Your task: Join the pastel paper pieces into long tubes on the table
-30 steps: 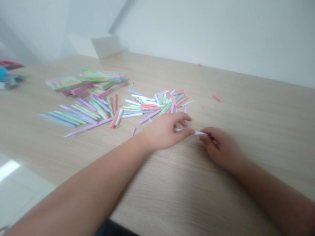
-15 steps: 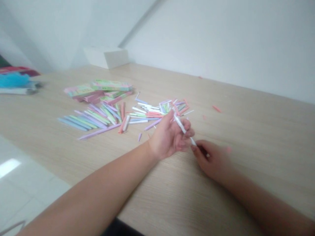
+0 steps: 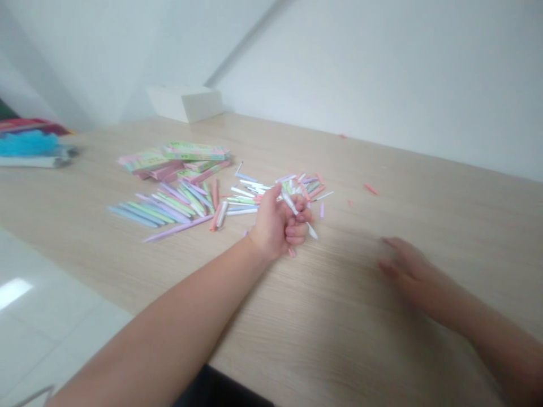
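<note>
My left hand is closed around a white pen, held slantwise with its tapered end sticking out below the fingers toward the right. Well off to the right, my right hand is just above the table, blurred, its thumb and fingers apart and nothing visible in them. Behind the left hand lies a loose pile of pen parts in white, coral, green, blue and purple, partly covered by that hand. Farther left, pastel pens lie side by side in a slanting row.
Green and pink printed boxes are stacked behind the pens. A white box stands near the wall. Small coral pieces, one a coral cap-like part, are scattered on the wooden table. Something bright blue lies at far left.
My right hand has let go of the pen's lower end and moved away to the right, opening. My left hand, still holding the white pen, has shifted slightly left.
</note>
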`<act>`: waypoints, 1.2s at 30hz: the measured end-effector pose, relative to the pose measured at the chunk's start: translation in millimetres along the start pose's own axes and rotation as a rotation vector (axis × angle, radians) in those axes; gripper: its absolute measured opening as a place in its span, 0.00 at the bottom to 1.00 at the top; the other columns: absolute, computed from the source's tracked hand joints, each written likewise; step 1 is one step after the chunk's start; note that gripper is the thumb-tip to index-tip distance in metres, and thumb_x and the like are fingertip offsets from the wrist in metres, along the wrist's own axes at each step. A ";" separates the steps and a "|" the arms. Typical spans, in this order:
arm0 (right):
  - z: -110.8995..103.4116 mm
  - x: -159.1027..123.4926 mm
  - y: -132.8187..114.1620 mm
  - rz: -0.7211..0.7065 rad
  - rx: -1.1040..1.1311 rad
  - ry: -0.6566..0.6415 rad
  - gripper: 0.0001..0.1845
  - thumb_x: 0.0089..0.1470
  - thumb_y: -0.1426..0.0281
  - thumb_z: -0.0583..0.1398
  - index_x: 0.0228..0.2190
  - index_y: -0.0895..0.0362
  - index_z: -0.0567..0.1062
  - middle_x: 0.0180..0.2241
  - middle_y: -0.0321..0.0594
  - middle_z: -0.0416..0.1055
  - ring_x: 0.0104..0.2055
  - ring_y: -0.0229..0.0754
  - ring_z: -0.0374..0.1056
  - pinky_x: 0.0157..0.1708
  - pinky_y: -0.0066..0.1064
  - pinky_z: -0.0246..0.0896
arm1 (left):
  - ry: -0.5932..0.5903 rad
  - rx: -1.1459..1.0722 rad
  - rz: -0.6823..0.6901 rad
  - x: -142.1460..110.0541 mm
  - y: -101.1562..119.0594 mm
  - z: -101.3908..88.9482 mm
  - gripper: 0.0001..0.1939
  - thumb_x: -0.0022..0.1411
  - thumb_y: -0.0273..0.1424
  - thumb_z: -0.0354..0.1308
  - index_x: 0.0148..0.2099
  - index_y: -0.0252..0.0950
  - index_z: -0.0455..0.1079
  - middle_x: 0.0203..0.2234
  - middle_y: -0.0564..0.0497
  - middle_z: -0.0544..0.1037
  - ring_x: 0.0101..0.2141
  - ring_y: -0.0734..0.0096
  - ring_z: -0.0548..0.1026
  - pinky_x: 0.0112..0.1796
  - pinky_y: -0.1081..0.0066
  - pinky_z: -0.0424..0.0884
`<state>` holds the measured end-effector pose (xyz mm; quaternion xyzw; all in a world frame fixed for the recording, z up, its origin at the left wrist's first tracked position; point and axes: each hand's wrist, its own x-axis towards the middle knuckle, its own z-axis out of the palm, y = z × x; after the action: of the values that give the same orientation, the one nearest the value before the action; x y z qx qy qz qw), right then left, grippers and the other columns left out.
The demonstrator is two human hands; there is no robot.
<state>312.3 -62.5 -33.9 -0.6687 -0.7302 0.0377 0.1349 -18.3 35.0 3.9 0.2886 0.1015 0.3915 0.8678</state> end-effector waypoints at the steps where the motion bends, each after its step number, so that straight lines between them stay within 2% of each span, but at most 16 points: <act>1: 4.6 -8.8 8.0 0.019 -0.005 -0.030 0.38 0.63 0.47 0.50 0.64 0.57 0.63 0.66 0.57 0.60 0.67 0.64 0.58 0.64 0.60 0.56 | 0.001 0.003 -0.004 0.0 0.5 0.0 0.26 0.61 0.56 0.48 0.30 0.36 0.56 0.21 0.58 0.59 0.14 0.86 0.48 0.14 0.83 0.46; 3: 14.1 -26.1 17.9 0.023 -0.028 -0.048 0.39 0.62 0.47 0.51 0.66 0.56 0.61 0.67 0.55 0.59 0.68 0.64 0.56 0.65 0.61 0.54 | -0.010 0.012 -0.014 0.2 1.1 -0.5 0.26 0.62 0.55 0.47 0.30 0.36 0.56 0.21 0.58 0.59 0.14 0.86 0.48 0.15 0.83 0.46; 6: 24.0 -40.9 20.1 0.009 -0.081 -0.020 0.42 0.61 0.47 0.53 0.69 0.56 0.56 0.70 0.53 0.52 0.70 0.63 0.51 0.67 0.59 0.51 | -0.028 0.010 -0.011 0.4 2.0 -1.9 0.25 0.62 0.55 0.46 0.30 0.36 0.56 0.21 0.58 0.58 0.14 0.86 0.49 0.15 0.82 0.46; 8: 27.1 -41.0 18.1 0.028 -0.114 0.023 0.44 0.61 0.46 0.54 0.68 0.59 0.56 0.70 0.57 0.51 0.71 0.64 0.49 0.67 0.60 0.51 | -0.025 0.005 -0.006 -0.1 3.0 -2.7 0.25 0.62 0.54 0.47 0.29 0.36 0.56 0.21 0.58 0.58 0.13 0.86 0.48 0.14 0.82 0.46; 10: 28.5 -37.0 16.4 0.046 -0.127 0.058 0.43 0.61 0.47 0.54 0.67 0.61 0.58 0.69 0.59 0.54 0.70 0.64 0.51 0.66 0.61 0.52 | -0.023 0.004 -0.005 -1.0 4.8 -3.4 0.24 0.63 0.53 0.46 0.29 0.37 0.56 0.21 0.58 0.57 0.13 0.85 0.48 0.15 0.82 0.46; 15: 29.3 -31.8 12.3 -0.025 -0.109 0.030 0.37 0.64 0.52 0.53 0.67 0.58 0.58 0.69 0.55 0.55 0.70 0.59 0.53 0.67 0.56 0.52 | -0.051 0.007 -0.005 -1.9 10.9 -5.3 0.23 0.64 0.52 0.42 0.29 0.37 0.56 0.21 0.58 0.56 0.14 0.85 0.47 0.15 0.82 0.45; 18: 27.4 -32.3 1.6 -0.090 -0.097 0.000 0.35 0.65 0.54 0.54 0.67 0.56 0.59 0.69 0.52 0.56 0.70 0.58 0.54 0.67 0.54 0.53 | -0.069 0.048 -0.016 -2.3 12.0 -4.8 0.22 0.64 0.51 0.44 0.29 0.37 0.56 0.21 0.58 0.56 0.13 0.85 0.46 0.14 0.82 0.46; 22: 22.8 -29.5 -28.6 -0.269 -0.077 -0.106 0.34 0.64 0.56 0.56 0.68 0.51 0.58 0.70 0.46 0.54 0.71 0.55 0.50 0.68 0.54 0.50 | -0.147 0.115 -0.120 -2.3 4.0 -0.5 0.23 0.63 0.52 0.45 0.29 0.37 0.57 0.20 0.58 0.57 0.14 0.85 0.45 0.14 0.82 0.46; 26: 18.8 -25.6 -53.9 -0.349 -0.016 -0.166 0.35 0.64 0.57 0.57 0.68 0.48 0.57 0.71 0.43 0.53 0.72 0.54 0.49 0.68 0.56 0.50 | -0.108 0.391 -0.199 2.8 -13.0 4.0 0.24 0.65 0.50 0.43 0.25 0.37 0.56 0.17 0.58 0.54 0.12 0.83 0.45 0.12 0.80 0.43; 29: 17.3 -25.1 -56.8 -0.346 0.002 -0.174 0.34 0.64 0.57 0.57 0.68 0.49 0.58 0.71 0.44 0.53 0.72 0.55 0.49 0.67 0.58 0.51 | -0.081 0.525 -0.196 4.6 -23.2 7.1 0.25 0.67 0.48 0.41 0.23 0.37 0.55 0.17 0.56 0.53 0.12 0.82 0.47 0.12 0.80 0.42; 33: 17.2 -25.2 -52.9 -0.338 0.013 -0.169 0.34 0.64 0.57 0.58 0.67 0.48 0.59 0.70 0.44 0.55 0.71 0.55 0.50 0.67 0.59 0.51 | -0.150 0.535 -0.269 -0.7 -24.8 12.2 0.26 0.66 0.51 0.43 0.23 0.37 0.56 0.18 0.56 0.54 0.13 0.83 0.47 0.13 0.79 0.42; 36: 17.4 -24.3 -52.3 -0.336 0.032 -0.168 0.33 0.63 0.57 0.58 0.67 0.48 0.61 0.70 0.43 0.55 0.71 0.55 0.51 0.67 0.58 0.51 | -0.147 0.485 -0.247 -4.9 -18.2 15.7 0.26 0.65 0.52 0.45 0.25 0.37 0.56 0.19 0.56 0.54 0.14 0.83 0.47 0.13 0.80 0.42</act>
<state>259.1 -89.6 -41.9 -0.5295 -0.8397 0.0819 0.0884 -4.0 15.2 5.9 0.5010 0.1637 0.2249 0.8195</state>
